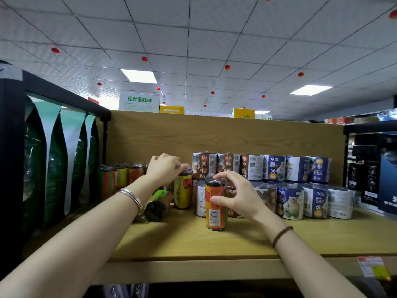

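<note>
My right hand (237,195) grips an upright orange-labelled roll pack (215,208) that stands on the wooden shelf (214,239), thumb on its front and fingers curled over its top. My left hand (164,168) reaches further back and holds the top of a yellow-and-red roll pack (183,193) standing upright. A similar dark roll (158,204) lies on its side just under my left wrist. More packs of the same kind (120,179) stand in a row at the left rear.
Blue and brown bear-printed roll packs (290,183) are stacked in two tiers along the back right. Green bags (55,168) hang in a black rack at left. A black display (373,168) stands at right. A price tag (372,268) sits on the shelf's front edge.
</note>
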A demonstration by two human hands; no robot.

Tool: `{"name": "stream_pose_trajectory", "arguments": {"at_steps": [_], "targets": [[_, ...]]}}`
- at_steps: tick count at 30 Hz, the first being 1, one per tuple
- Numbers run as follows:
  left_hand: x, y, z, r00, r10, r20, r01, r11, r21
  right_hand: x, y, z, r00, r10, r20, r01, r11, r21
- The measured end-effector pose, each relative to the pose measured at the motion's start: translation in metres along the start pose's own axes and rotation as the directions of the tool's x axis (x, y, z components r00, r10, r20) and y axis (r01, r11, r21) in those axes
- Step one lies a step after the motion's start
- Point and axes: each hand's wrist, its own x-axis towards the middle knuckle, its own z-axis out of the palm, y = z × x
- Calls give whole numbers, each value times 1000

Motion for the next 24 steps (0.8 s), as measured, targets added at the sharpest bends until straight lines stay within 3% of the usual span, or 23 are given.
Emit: {"name": "stream_pose_trajectory", "arguments": {"at_steps": [3, 5, 9, 12, 18, 24], "targets": [[0, -7, 1, 983, 38, 181, -49, 997, 58, 4, -4, 5, 999, -41, -22, 41, 999, 14], [-1, -10, 2, 973, 38, 229, -55, 996, 64, 8, -9, 8, 998, -57, -33, 58, 998, 22], [-3, -17, 5, 971, 60, 233, -52, 998, -42, 18, -17, 17, 997, -82, 1, 82, 996, -23], [-7, -27, 0, 984, 79, 162, -47, 979, -197, 26, -20, 25, 996, -89, 27, 91, 993, -70], [-21, -55, -21, 991, 107, 86, -86, 972, -217, 46, -20, 44, 995, -59, 75, 71, 982, -177], [-46, -72, -36, 969, 138, 204, -51, 922, -385, 59, -9, 47, 989, -70, 130, 108, 944, -311]]}}
